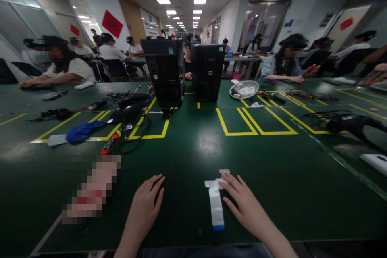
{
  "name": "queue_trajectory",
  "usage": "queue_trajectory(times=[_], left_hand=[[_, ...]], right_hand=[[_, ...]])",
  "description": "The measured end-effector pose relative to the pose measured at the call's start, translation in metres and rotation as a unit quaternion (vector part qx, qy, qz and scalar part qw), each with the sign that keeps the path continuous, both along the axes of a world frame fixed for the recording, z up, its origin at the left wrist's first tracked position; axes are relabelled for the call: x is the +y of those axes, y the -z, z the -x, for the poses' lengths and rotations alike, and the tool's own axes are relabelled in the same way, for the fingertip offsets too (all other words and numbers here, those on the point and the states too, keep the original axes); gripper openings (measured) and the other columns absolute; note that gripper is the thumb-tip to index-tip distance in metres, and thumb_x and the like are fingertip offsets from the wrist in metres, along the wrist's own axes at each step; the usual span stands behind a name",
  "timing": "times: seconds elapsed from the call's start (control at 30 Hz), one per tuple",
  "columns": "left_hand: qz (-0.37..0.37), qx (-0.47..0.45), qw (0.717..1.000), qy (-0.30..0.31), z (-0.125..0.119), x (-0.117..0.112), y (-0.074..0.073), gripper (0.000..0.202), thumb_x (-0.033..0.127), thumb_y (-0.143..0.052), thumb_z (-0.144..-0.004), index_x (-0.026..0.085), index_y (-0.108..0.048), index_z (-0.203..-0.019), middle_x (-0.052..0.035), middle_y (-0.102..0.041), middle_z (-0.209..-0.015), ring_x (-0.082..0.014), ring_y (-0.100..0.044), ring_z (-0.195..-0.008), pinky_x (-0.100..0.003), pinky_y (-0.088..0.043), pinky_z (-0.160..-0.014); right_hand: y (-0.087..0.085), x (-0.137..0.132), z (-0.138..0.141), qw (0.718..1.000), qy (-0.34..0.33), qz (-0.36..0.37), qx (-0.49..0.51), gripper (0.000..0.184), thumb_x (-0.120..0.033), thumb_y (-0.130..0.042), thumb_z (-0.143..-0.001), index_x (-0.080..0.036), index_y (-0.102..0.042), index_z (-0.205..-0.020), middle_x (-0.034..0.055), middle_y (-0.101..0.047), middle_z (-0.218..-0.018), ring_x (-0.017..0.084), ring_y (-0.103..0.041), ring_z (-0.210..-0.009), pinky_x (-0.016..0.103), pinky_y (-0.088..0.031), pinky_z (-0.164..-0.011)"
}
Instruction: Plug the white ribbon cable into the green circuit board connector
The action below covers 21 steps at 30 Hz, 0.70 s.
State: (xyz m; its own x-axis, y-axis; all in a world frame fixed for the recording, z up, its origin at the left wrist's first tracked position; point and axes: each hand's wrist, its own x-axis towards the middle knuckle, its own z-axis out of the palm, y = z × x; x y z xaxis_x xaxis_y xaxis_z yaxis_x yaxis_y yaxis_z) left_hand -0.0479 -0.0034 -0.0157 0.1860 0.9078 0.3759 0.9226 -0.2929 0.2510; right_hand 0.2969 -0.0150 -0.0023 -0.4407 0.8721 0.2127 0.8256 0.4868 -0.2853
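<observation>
1. While the left hand [146, 198] is resting uncurled and empty, lower centre-left, the right hand [241, 198] is lying loosely spread, fingertips touching a white strip [215, 206].
2. That strip is sitting lower centre, blue end nearest.

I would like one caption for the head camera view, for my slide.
Left hand over a green table, right hand touching a flat white strip, black computer towers beyond.

no text reads clearly: the pale letter-like mark [210, 73] on the right-hand black tower [208, 86], the left-hand black tower's [163, 68] small print and the red wall sign's [112, 24] dark pattern are all illegible.
</observation>
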Motion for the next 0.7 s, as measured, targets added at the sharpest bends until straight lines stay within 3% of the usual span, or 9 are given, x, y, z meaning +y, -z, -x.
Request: queue_trajectory(times=[0.1,0.23,0.43,0.53,0.6,0.7], left_hand=[[-0.002,-0.002,1.0,-0.004,0.002,0.0,0.002,0.039,0.032,-0.042,-0.095,0.018,-0.061,-0.126,-0.0113,-0.062,-0.128,-0.0298,-0.057,-0.118,-0.051,-0.046,-0.101],[-0.005,-0.019,1.0,0.022,-0.008,-0.002,-0.001,0.036,0.029,-0.043,-0.095,0.02,-0.062,-0.124,-0.0104,-0.061,-0.128,-0.0297,-0.054,-0.121,-0.052,-0.046,-0.1],[0.045,-0.072,0.982,0.167,-0.07,-0.014,-0.027,0.036,0.02,-0.046,-0.096,0.026,-0.057,-0.13,-0.008,-0.061,-0.128,-0.0253,-0.056,-0.116,-0.044,-0.05,-0.097],[0.052,-0.088,0.974,0.203,-0.094,-0.015,-0.032,0.04,0.015,-0.046,-0.094,0.024,-0.054,-0.132,-0.0086,-0.061,-0.128,-0.0249,-0.056,-0.113,-0.044,-0.049,-0.097],[0.058,-0.089,0.972,0.21,-0.099,-0.013,-0.03,0.041,0.013,-0.046,-0.094,0.024,-0.053,-0.133,-0.0081,-0.06,-0.129,-0.0242,-0.055,-0.113,-0.043,-0.048,-0.098],[0.067,-0.073,0.973,0.21,-0.098,-0.012,-0.025,0.045,0.014,-0.047,-0.095,0.022,-0.047,-0.139,-0.0077,-0.057,-0.133,-0.0242,-0.053,-0.116,-0.043,-0.048,-0.098]], right_hand=[[-0.009,-0.003,0.035,0.998,-0.056,0.026,0.006,0.046,-0.026,-0.047,-0.093,-0.027,-0.046,-0.139,0.0057,-0.036,-0.151,0.022,-0.03,-0.14,0.053,-0.025,-0.115],[-0.012,-0.003,0.055,0.995,-0.087,0.044,0.022,0.05,-0.025,-0.049,-0.091,-0.026,-0.044,-0.141,0.0061,-0.033,-0.152,0.023,-0.028,-0.141,0.054,-0.022,-0.116],[-0.007,0.0,0.057,0.992,-0.101,0.052,0.058,0.055,-0.023,-0.049,-0.09,-0.028,-0.04,-0.143,0.0048,-0.033,-0.153,0.024,-0.027,-0.141,0.055,-0.022,-0.115],[-0.009,-0.002,0.052,0.989,-0.1,0.049,0.094,0.059,-0.015,-0.044,-0.09,-0.028,-0.035,-0.147,0.0046,-0.03,-0.154,0.022,-0.023,-0.143,0.052,-0.025,-0.115],[-0.011,-0.002,0.041,0.987,-0.088,0.056,0.119,0.053,-0.017,-0.04,-0.093,-0.03,-0.039,-0.145,0.0035,-0.03,-0.154,0.02,-0.022,-0.143,0.049,-0.027,-0.115],[-0.01,0.006,-0.002,0.989,-0.019,0.047,0.136,0.041,-0.026,-0.034,-0.098,-0.029,-0.051,-0.135,0.0035,-0.032,-0.153,0.02,-0.026,-0.142,0.047,-0.03,-0.114]])
